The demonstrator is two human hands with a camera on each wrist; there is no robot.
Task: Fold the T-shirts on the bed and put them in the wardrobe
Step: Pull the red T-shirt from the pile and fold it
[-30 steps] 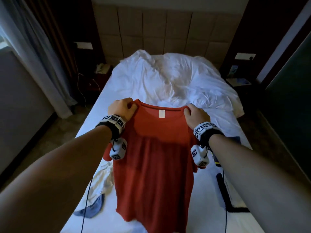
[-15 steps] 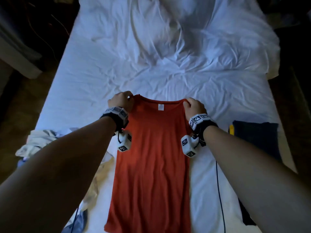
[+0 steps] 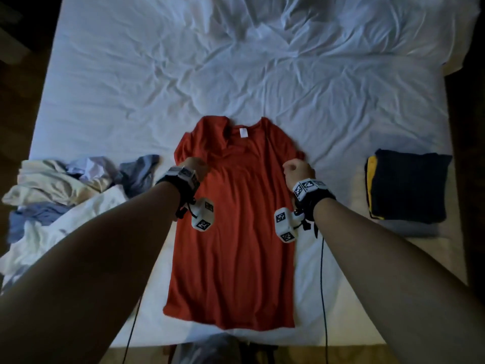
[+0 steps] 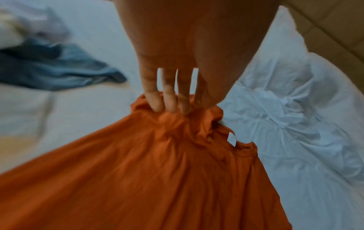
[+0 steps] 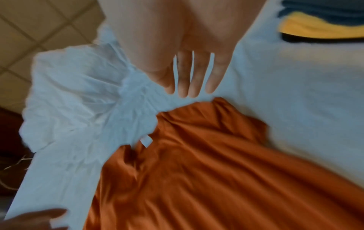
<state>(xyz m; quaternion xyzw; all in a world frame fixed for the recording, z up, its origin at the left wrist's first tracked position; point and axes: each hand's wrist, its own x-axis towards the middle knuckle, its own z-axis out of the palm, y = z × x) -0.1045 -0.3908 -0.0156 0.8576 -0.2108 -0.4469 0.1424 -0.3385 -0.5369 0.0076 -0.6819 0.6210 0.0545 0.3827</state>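
The left hand's [image 4: 177, 62] straight fingers [image 4: 169, 99] are set into bunched cloth at the left shoulder of the red T-shirt [image 3: 236, 232]; whether it is pinched cannot be told. The right hand [image 5: 187, 54] is held slack and empty just off the right shoulder. The T-shirt is spread on the bed [image 3: 131, 88], its long axis running from collar, far, to hem, near. Both hands are equally near it, so an inward side fold is judged next. A folded stack [image 3: 409, 187] lies to its right, unfolded clothes [image 3: 65, 195] to its left. No wardrobe is seen.
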